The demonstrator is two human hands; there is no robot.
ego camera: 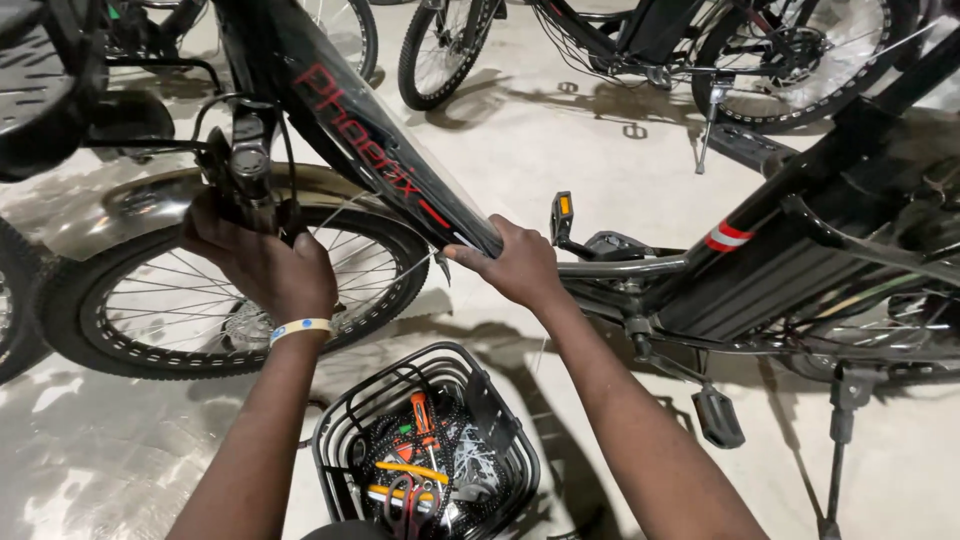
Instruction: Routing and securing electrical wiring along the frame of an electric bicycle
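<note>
Left hand (262, 262) is wrapped around the black fork leg (252, 180) just above the front wheel (215, 300), fingers closed on it. A pale wristband (300, 327) sits on that wrist. Right hand (512, 262) grips the lower end of the glossy black down tube (370, 140), which carries red lettering and a clear plastic wrap over the paint; fingers curl over the top, thumb side toward the wheel.

Front wheel has a knobby black tyre, thin silver spokes and a brake disc near the hub, partly behind the left forearm. A dull metal mudguard (150, 195) arches over it. Thin black cables run down beside the fork.

Right of the hands: a black pedal with an orange reflector (562, 212), the crank area, a long black battery case (790, 270) with a red and white band above it, a second pedal (718, 416) lower down, and a kickstand (838, 440) cut off at the bottom edge.

Between the forearms on the floor sits a black wire basket (480, 395) holding orange-handled tools, red-handled pliers or scissors and a tangle of black parts; contents hard to sort out.

More bikes (700, 50) stand at the top, cropped by the frame edge. Floor is pale glossy concrete (100, 440) with glare patches.
</note>
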